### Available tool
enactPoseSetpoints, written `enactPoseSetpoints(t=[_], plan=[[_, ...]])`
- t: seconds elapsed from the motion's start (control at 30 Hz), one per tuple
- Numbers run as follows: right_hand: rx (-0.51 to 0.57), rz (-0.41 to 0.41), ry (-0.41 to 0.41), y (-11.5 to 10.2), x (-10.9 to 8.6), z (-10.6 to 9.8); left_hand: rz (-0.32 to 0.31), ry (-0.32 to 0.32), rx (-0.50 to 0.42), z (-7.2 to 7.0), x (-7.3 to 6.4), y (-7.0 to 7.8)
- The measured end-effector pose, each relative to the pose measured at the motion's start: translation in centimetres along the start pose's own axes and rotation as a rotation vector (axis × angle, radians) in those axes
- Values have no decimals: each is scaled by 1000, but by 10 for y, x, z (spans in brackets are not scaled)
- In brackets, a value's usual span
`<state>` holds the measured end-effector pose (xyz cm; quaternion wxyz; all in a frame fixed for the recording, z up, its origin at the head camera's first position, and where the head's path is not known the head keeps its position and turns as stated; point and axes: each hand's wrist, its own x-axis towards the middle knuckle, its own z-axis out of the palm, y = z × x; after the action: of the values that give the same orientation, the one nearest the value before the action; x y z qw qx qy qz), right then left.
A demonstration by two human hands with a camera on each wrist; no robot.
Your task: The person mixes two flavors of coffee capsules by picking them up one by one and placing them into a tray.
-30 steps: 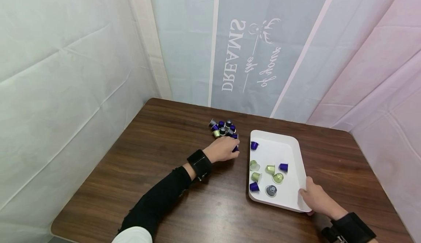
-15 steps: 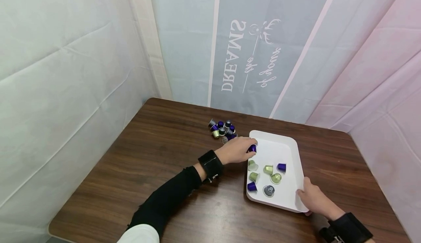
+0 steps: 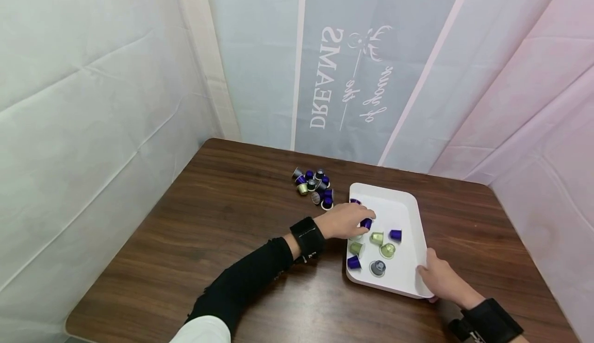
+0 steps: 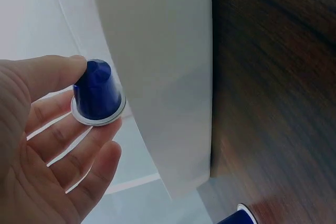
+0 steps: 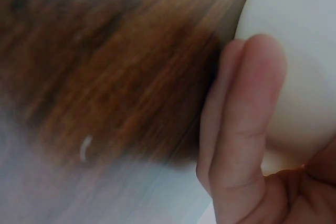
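Note:
My left hand [image 3: 345, 221] pinches a dark blue coffee capsule [image 3: 366, 223] between thumb and fingers, over the left side of the white tray [image 3: 408, 276]. In the left wrist view the capsule [image 4: 97, 95] has its silver-rimmed wide end down, beside the tray's outer wall [image 4: 163, 77]. My right hand [image 3: 444, 277] grips the tray's near right edge; in the right wrist view its fingers [image 5: 244, 114] lie along the white side. Inside the tray are green capsules [image 3: 377, 238], a grey capsule [image 3: 378, 267] and blue capsules [image 3: 395, 235]. The left hand partly covers some of them.
A pile of blue, grey and green capsules [image 3: 311, 184] lies on the brown wooden table [image 3: 223, 219], left of the tray. Behind the table hangs a pale cloth [image 3: 260, 64] with printed lettering. Cloth sides stand at left and right.
My left hand has moved right from the pile to over the tray, carrying a blue capsule. The right hand keeps its grip, and the tray stays nearly in place.

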<state>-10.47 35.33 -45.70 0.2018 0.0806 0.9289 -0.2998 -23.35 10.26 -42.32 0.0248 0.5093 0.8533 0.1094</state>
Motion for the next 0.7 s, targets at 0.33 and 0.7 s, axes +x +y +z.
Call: enactPoseSetpoints(t=[0.33,0.7], plan=[[1,-11,12,0,0,0,-108,87,3,-10,-11,-26],[-7,0,4,2,1,2,-271,4,75,-7,-37,-74]])
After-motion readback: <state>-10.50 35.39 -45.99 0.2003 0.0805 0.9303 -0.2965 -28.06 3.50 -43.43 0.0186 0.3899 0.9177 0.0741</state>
